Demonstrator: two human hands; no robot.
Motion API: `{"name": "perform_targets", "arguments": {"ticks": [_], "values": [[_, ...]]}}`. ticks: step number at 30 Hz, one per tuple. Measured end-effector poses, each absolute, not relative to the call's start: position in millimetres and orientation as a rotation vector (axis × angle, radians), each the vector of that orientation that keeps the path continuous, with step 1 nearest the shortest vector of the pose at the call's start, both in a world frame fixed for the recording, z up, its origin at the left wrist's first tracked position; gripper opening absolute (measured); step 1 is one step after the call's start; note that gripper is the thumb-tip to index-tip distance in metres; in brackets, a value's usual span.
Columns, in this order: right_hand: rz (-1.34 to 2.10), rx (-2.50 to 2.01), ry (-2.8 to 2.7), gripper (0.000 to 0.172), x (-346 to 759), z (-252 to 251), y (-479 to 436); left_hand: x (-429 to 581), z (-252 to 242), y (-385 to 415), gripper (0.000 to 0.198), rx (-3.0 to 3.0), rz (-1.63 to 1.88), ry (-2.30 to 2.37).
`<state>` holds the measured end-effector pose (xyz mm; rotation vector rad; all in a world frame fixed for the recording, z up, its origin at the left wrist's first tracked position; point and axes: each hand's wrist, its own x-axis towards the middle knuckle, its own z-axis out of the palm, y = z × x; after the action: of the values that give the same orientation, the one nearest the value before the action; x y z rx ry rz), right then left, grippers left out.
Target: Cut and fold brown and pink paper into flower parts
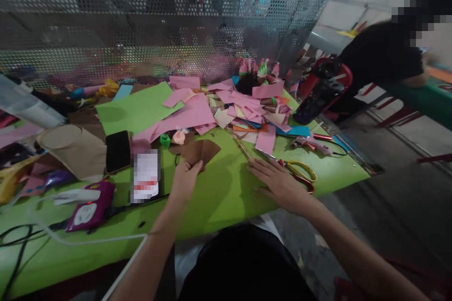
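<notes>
A fan-shaped piece of brown paper (206,151) is pinched in my left hand (187,176), above the green tabletop. My right hand (277,181) lies palm down with fingers stretched out, holding nothing that I can see. Its fingertips are close to a thin stick (242,146), possibly a pencil. Beside that hand are scissors with yellow loop handles (303,169), partly covered by the fingers. Just beyond the brown paper lie a small green folded-paper piece (165,139) and a pale pink one (179,137).
Pink paper scraps (247,106) and a green sheet (134,108) cover the back. Two phones, one black (118,153) and one lit (145,176), lie left near a magenta power strip (92,207) with cables. A bottle (310,99) stands right; a person (381,56) sits beyond.
</notes>
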<state>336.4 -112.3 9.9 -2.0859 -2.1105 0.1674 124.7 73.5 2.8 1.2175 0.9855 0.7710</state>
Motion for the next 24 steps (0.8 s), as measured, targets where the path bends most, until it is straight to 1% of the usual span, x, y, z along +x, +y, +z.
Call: {"name": "perform_targets", "arguments": {"ticks": [5, 10, 14, 24], "values": [[0.043, -2.164, -2.007, 0.053, 347, 4, -116, 122, 2, 75, 0.023, 1.282, 0.776, 1.061], [-0.058, -2.291, -1.833, 0.046, 369, -12, -151, 121, 2, 75, 0.02, 1.307, 0.763, 1.1], [-0.051, -2.297, -1.767, 0.045, 378, -29, -161, 123, 1, 74, 0.022, 1.306, 0.768, 1.037], [-0.027, -2.2, -1.811, 0.045, 371, -29, -97, 122, 4, 74, 0.023, 1.326, 0.767, 1.06]]}}
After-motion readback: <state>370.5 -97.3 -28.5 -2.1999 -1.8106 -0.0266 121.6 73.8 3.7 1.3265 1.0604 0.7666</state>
